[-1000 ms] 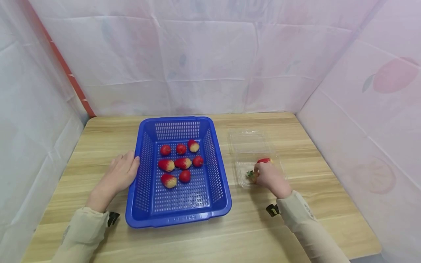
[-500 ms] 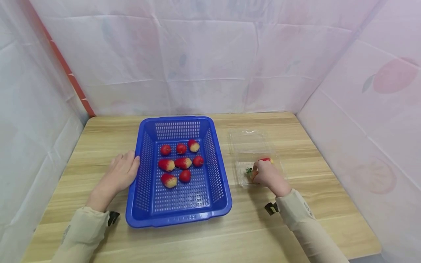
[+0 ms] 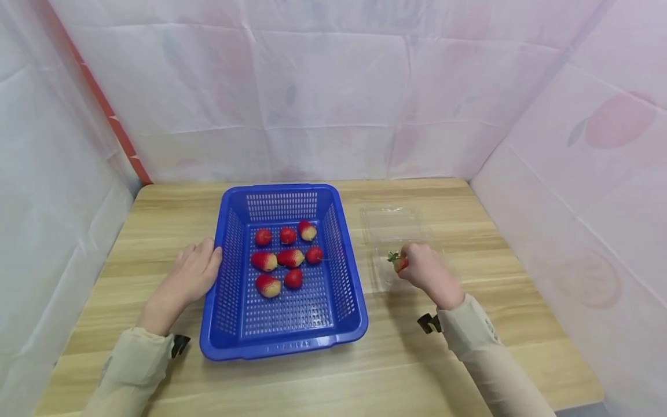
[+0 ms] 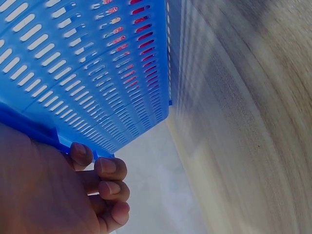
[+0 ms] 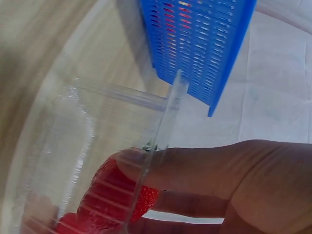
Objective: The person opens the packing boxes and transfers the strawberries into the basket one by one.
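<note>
On the right, my right hand pinches a strawberry with green leaves over the clear plastic box. The right wrist view has this strawberry partly behind the box's clear wall, thumb across its leafy end. More red fruit shows just below it. At the blue basket's left side, my left hand holds the rim, its fingertips curled under the edge in the left wrist view. Inside the basket lie several red-and-yellow oval fruits and several round red fruits with thin stems.
Both containers stand on a wooden table, the basket just left of the box. White fruit-printed sheets hang behind the table and along both sides. Each sleeve has a dark clip at the wrist.
My right hand has moved up and slightly away with the strawberry, which has shifted from the near part of the box toward its middle. The left hand and basket stay put.
</note>
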### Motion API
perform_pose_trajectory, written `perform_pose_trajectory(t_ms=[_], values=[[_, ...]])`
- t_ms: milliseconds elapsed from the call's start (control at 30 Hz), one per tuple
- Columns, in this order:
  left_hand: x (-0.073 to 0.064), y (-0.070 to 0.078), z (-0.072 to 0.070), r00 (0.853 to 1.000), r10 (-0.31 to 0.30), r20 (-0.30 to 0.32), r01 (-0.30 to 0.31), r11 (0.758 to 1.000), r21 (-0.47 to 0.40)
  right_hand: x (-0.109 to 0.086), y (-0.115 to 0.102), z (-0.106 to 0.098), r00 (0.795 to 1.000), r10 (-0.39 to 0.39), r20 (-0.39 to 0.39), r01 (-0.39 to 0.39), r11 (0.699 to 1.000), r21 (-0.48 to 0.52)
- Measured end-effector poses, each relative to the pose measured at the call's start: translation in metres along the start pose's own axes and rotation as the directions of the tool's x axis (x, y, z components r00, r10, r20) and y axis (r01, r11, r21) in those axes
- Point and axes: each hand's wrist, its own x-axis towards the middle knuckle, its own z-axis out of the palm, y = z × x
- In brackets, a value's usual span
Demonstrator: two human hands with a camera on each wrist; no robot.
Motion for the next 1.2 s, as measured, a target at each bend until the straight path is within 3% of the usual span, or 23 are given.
perform_pose_trajectory(t_ms=[300, 733, 1200], values=[[0.0, 0.0, 0.0, 1.0, 0.01, 0.003, -0.01, 1.0, -0.012, 0.001, -0.007, -0.013, 0.999, -0.005, -0.034, 0.003, 0.998, -0.065], [0.002, -0.002, 0.0, 1.0, 0.017, 0.001, -0.017, 1.0, -0.01, 0.008, -0.024, -0.032, 0.996, -0.033, -0.085, 0.029, 0.999, -0.041], [0.0, 0.0, 0.0, 1.0, 0.021, 0.001, -0.021, 1.0, -0.015, 0.018, -0.059, -0.037, 0.992, -0.059, -0.107, 0.051, 0.996, -0.074]])
